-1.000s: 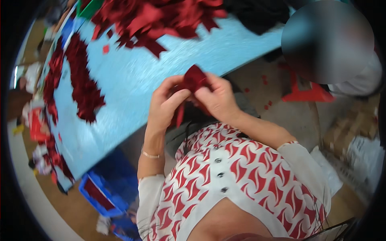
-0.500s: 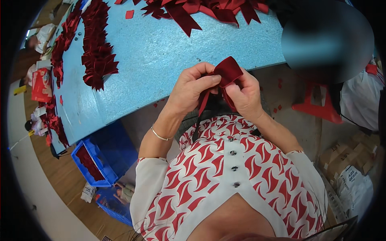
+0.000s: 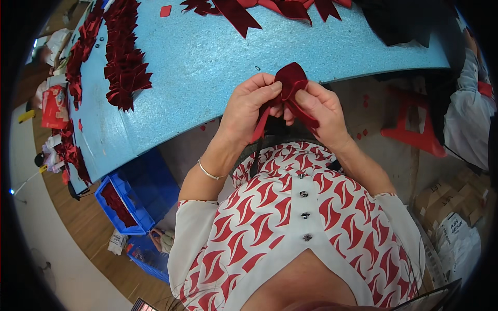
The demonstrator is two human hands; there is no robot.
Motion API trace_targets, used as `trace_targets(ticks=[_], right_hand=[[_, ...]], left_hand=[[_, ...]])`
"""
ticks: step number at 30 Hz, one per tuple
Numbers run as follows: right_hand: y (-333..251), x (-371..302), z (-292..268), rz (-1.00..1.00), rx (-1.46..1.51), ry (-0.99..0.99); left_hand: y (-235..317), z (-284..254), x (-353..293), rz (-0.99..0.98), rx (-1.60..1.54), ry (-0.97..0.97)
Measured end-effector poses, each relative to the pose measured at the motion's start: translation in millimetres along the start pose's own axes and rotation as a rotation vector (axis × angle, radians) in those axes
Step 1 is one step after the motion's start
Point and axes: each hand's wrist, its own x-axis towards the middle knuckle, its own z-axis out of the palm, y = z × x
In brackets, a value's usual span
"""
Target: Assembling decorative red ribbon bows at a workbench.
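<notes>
Between my two hands, just off the table's near edge, is a dark red velvet ribbon with a loop standing up and two tails hanging down. My left hand pinches it at the left side of the loop, thumb on top. On the other side my right hand grips the ribbon near the base of the loop, with its thumb pressed on the tail. The fingers behind the ribbon are partly hidden.
The blue table carries a dense row of red bows at left and loose ribbon pieces at the far side. Blue crates stand lower left. A red stool, another person's sleeve and cardboard boxes are at right.
The right hand has shifted its grip inward and its thumb now lies over the ribbon below the loop. The loop stands more upright. The dark round shape at upper right has moved up and away.
</notes>
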Motion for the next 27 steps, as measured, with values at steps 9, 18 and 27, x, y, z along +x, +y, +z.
trace_targets(ticks=[9, 18, 27], right_hand=[[3, 3, -3, 0.005, 0.034, 0.148], [-4, 5, -13, -0.005, -0.212, 0.081], [0, 13, -6, -0.068, 0.069, 0.146]], left_hand=[[-4, 2, 0, 0.034, 0.163, -0.048], [6, 1, -5, 0.029, 0.481, -0.096], [14, -7, -1, 0.085, 0.474, -0.124]])
